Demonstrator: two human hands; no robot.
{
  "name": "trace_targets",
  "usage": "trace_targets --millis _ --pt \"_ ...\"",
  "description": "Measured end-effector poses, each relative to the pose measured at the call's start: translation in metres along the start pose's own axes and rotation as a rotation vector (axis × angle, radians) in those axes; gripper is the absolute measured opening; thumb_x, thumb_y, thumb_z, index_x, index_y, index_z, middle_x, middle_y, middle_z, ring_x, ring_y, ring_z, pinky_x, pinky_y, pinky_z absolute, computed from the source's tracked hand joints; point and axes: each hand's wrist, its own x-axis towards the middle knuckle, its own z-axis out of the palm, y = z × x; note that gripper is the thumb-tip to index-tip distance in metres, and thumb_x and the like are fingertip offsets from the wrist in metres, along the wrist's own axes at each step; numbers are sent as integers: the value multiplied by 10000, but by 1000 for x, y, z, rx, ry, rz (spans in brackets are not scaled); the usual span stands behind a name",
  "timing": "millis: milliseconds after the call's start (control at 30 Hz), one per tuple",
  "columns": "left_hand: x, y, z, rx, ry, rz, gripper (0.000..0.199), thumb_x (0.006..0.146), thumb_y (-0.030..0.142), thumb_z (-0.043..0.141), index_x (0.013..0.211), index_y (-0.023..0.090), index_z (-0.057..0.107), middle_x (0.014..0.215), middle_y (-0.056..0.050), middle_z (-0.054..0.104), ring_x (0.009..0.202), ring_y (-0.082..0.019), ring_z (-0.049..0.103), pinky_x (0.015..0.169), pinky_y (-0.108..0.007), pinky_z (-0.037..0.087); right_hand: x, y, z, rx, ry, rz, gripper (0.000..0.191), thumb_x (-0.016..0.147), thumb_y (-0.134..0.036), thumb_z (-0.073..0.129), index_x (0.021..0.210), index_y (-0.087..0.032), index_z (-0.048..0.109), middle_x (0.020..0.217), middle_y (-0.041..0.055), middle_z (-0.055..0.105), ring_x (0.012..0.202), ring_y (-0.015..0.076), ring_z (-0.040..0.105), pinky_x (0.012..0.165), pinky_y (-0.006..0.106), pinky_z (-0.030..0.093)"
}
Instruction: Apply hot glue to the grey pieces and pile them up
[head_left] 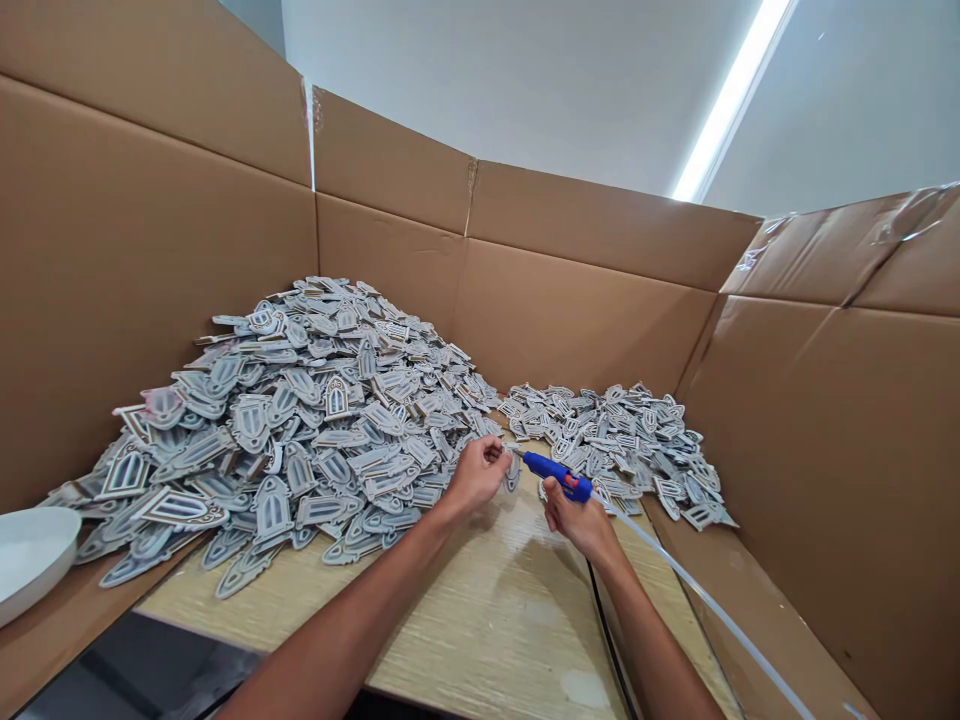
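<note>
My right hand is wrapped round a blue hot glue gun, with a long clear glue stick running out of its back end. Between the fingers of my left hand is a small grey arch-shaped piece, pinched at its edge. The gun's nozzle points left and is at or very near that piece; whether it touches, I cannot tell. Left of my hands rises a large heap of similar grey arched pieces. A smaller heap of such pieces lies behind the glue gun.
Cardboard walls enclose the back and both sides of the wooden tabletop. A white bowl stands at the left edge. The black cord hangs from the gun toward the front edge.
</note>
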Motion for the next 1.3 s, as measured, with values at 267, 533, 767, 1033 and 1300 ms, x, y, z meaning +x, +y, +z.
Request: trace_targets --millis 267,533,767,1033,1300 --pt "-4 2 2 89 88 56 160 716 287 626 649 186 521 573 39 515 538 -110 475 539 -218 354 -6 -20 0 93 -72 -111 612 827 -762 447 545 -225 533 494 4 567 478 139 526 522 247 406" --pt "-11 8 6 260 110 163 161 753 186 597 660 195 466 607 40 478 566 -111 441 571 -232 334 -9 -24 4 42 12 -189 448 782 -648 559 650 -224 613 504 10 604 486 180 560 505 271 429" --pt "-10 14 2 362 271 157 147 759 144 622 636 176 549 683 -4 558 632 -136 512 626 -255 378 -3 -24 -9 109 232 25 568 759 -756 504 591 -222 605 482 31 590 453 182 556 484 288 457" --pt "-27 37 -68 -72 680 -28 162 759 293 673 808 173 575 678 8 618 543 -164 663 541 -254 474 0 -15 -6 87 208 46 597 804 -752 481 536 -229 587 469 29 593 450 170 550 488 282 444" --pt "-57 42 -150 -57 1014 10 327 694 331 707 902 197 494 680 29 614 564 -202 711 543 -280 541 -1 -15 -1 76 180 6 603 808 -765 476 556 -232 600 472 40 618 447 194 577 509 308 458"
